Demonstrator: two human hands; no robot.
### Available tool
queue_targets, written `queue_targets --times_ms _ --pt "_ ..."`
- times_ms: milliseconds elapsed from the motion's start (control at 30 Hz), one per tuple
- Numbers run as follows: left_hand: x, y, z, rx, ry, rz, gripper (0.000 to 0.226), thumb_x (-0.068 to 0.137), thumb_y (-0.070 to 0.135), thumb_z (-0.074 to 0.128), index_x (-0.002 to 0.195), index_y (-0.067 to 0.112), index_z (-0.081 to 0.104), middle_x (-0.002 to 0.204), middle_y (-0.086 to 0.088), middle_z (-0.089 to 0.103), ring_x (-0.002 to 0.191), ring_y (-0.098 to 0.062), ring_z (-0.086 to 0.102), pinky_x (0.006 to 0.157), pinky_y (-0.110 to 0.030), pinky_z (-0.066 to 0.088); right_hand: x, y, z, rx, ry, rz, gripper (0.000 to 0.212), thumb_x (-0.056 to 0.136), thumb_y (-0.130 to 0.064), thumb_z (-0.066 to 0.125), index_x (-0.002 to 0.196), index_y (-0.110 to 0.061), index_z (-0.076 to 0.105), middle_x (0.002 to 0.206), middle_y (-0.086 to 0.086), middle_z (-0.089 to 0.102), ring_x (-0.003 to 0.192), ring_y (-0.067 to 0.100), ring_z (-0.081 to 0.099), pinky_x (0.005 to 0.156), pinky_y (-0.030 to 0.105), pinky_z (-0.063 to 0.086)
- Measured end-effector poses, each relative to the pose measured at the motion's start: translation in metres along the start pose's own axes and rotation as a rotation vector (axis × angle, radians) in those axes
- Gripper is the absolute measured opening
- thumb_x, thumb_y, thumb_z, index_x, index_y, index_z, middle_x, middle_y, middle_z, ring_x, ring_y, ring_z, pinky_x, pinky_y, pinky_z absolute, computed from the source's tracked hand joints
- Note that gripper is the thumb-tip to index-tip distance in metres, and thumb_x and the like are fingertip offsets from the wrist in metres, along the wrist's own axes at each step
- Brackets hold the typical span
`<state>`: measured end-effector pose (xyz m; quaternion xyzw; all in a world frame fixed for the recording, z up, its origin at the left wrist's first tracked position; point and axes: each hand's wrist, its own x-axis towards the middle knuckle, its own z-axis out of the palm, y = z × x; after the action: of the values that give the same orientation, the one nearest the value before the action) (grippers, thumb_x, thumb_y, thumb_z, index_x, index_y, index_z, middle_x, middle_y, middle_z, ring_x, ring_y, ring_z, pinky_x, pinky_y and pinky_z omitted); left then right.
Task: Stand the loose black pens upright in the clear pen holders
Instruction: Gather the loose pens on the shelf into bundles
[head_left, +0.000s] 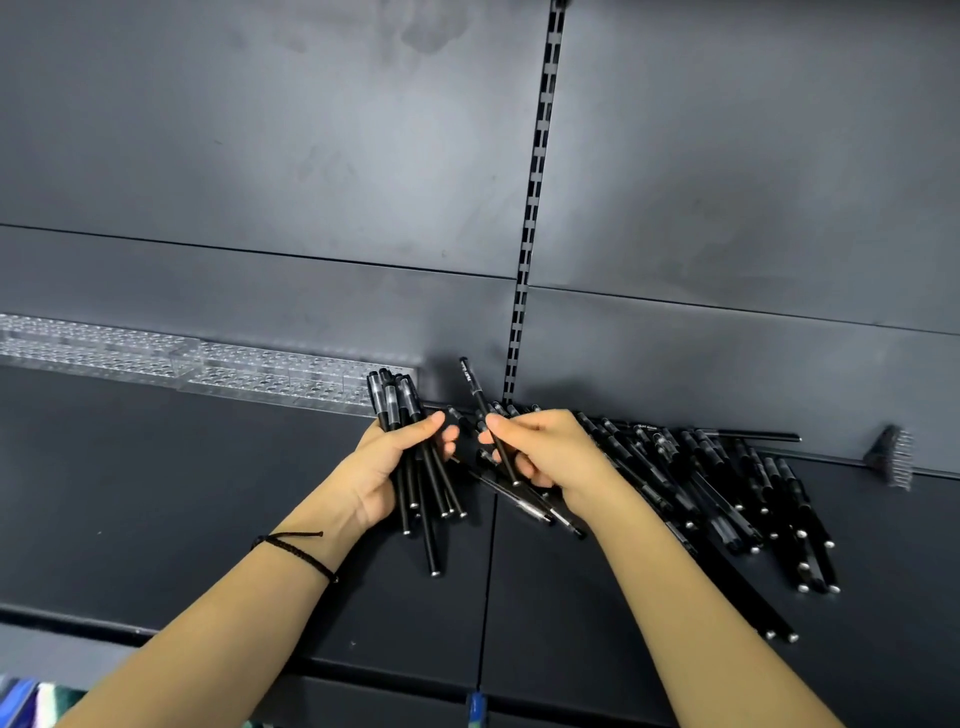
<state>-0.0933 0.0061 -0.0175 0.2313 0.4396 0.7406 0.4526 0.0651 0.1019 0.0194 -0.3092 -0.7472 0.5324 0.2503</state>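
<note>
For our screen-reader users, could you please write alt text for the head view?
The left hand grips a bunch of black pens; the right hand pinches one pen over a loose pile on a dark shelf. Clear holders sit at back left.

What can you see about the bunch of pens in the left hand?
The bunch of pens is several slim black sticks with see-through sections near their tops and silver ends. They look like plastic. The left hand holds them in its grip round their middles, fanned, tops pointing away toward the clear pen holder, silver ends toward the person.
</note>
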Motion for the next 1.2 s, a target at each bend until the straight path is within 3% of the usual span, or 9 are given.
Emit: queue_targets --times_ms 167,433,533,667,800,933,1033,1133,1200 --pt "-0.005 0.000 0.004 -0.035 -0.041 0.045 0.036 0.079 0.015 0.069 0.111 -0.003 0.064 0.104 -0.022 0.071 0.080 -0.028 0.072 0.070 -0.040 0.061 -0.012 -0.004 0.016 -0.124 -0.156 -0.055 0.025 0.094 -0.028 0.062 0.089 -0.007 0.075 0.038 -0.012 0.050 0.041 0.006 0.033 0.042 0.014 0.028" --pt "-0.012 0.002 0.011 0.018 -0.035 0.123 0.030 0.072 0.019 0.072 0.098 0.004 0.067 0.077 -0.005 0.069 0.067 -0.016 0.069 0.058 -0.029 0.057 -0.012 -0.002 0.018 -0.152 -0.205 -0.133 0.031 0.092 -0.032 0.064 0.068 -0.014 0.072 0.044 -0.007 0.056 0.042 0.008 0.038 0.048 0.016 0.036" --pt "-0.015 0.004 0.016 0.037 -0.043 0.160 0.043 0.070 0.019 0.074 0.107 0.000 0.062 0.078 -0.008 0.066 0.063 -0.016 0.067 0.057 -0.028 0.056 -0.011 -0.007 0.013 -0.245 -0.082 -0.159 0.041 0.091 -0.048 0.060 0.075 -0.013 0.076 0.063 0.001 0.070 0.044 0.007 0.047 0.053 0.016 0.043" --pt "-0.019 0.015 0.033 0.104 -0.073 0.320 0.044 0.069 0.012 0.075 0.109 0.007 0.055 0.080 -0.001 0.067 0.072 -0.010 0.067 0.063 -0.023 0.054 -0.010 -0.033 0.000 0.040 0.229 -0.246 0.032 0.095 -0.046 0.051 0.096 -0.023 0.072 0.086 -0.004 0.072 0.064 0.006 0.059 0.055 0.017 0.045" --pt "-0.023 0.025 0.059 0.358 -0.181 0.385 0.051 0.076 0.001 0.076 0.121 0.013 0.055 0.098 0.006 0.072 0.093 -0.008 0.069 0.078 -0.023 0.055 -0.010 -0.071 -0.003 0.180 0.102 -0.486 0.021 0.100 -0.039 0.044 0.114 -0.036 0.059 0.116 -0.010 0.065 0.108 0.006 0.061 0.093 0.023 0.048" --pt "-0.022 0.007 0.059 0.491 -0.184 0.300 0.058 0.069 0.009 0.085 0.119 0.018 0.059 0.105 0.002 0.073 0.102 -0.015 0.068 0.090 -0.031 0.052 -0.016 -0.083 -0.008 0.205 -0.016 -0.567 0.032 0.104 -0.032 0.033 0.122 -0.025 0.060 0.120 0.001 0.066 0.108 0.013 0.063 0.094 0.015 0.044" --pt "-0.025 -0.014 0.050 0.569 -0.182 0.267 0.040 0.069 0.007 0.081 0.103 0.001 0.061 0.083 -0.003 0.072 0.082 -0.018 0.068 0.076 -0.025 0.052 -0.020 -0.073 -0.005 -0.025 -0.129 -0.469 0.040 0.104 -0.036 0.035 0.117 -0.018 0.068 0.115 -0.009 0.069 0.108 0.004 0.063 0.093 0.006 0.040" --pt "-0.031 -0.018 0.048 0.669 -0.226 0.259 0.033 0.074 -0.006 0.075 0.099 0.004 0.056 0.076 0.001 0.068 0.073 -0.012 0.065 0.067 -0.020 0.050 -0.019 -0.062 -0.001 -0.257 -0.119 -0.454 0.030 0.100 -0.035 0.048 0.110 -0.020 0.072 0.112 -0.009 0.069 0.109 0.007 0.061 0.101 0.029 0.045" --pt "-0.034 -0.014 0.049 0.668 -0.248 0.267 0.034 0.074 -0.003 0.077 0.102 0.007 0.058 0.079 0.001 0.069 0.076 -0.012 0.067 0.070 -0.021 0.051 -0.021 -0.065 -0.002 -0.252 -0.114 -0.475 0.025 0.098 -0.031 0.051 0.107 -0.021 0.073 0.111 -0.008 0.069 0.107 0.008 0.061 0.097 0.029 0.048"
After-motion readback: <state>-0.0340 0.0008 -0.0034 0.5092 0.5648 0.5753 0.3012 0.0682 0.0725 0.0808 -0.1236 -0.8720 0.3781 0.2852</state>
